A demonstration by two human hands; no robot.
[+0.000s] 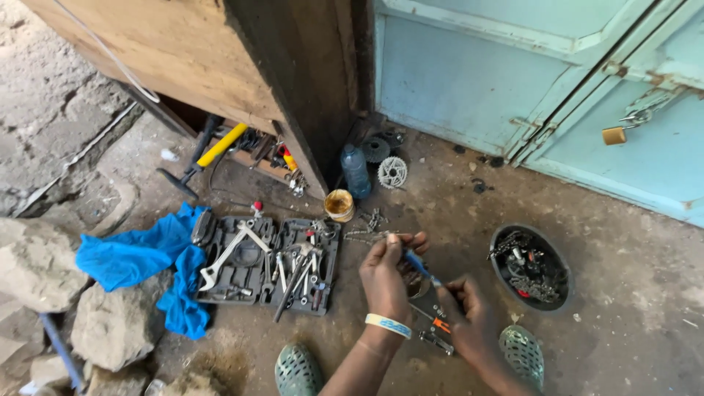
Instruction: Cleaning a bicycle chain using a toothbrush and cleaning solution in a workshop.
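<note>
A person crouches on a dusty concrete floor (631, 293), both hands working low in the view between two green perforated clogs (297, 370). The left hand (386, 275), a pale wristband (389, 325) on its wrist, is curled narrowly, fingertips pinched around a blue-handled tool (419, 265) that slants toward 4 o'clock. The right hand (469, 315) meets the tool's lower end, its fingers closed around a small part too hidden to identify. A length of bicycle chain (367, 235) lies on the floor just beyond the left hand's fingertips, at about 11 o'clock from them — whether it touches them cannot be told. Beneath the hands lie small metal pieces and an orange-handled tool (441, 325). At 9 o'clock from the hands sits an open grey tool case (268, 268) packed with wrenches and drivers, and past it a crumpled blue cloth (147, 257) rests against rough stones (110, 326). A small open tin of yellow-brown grease (339, 205) stands at 11 o'clock, with a clear plastic bottle (356, 170) and a bicycle sprocket cluster (392, 172) behind it. At 3 o'clock from the hands, well apart, a round black bowl (506, 238) holds chains and metal parts. A yellow-barrelled pump (213, 150) lies under a wooden cabinet (183, 51), and a brass padlock (614, 135) hangs on the pale blue metal door (455, 73).
</note>
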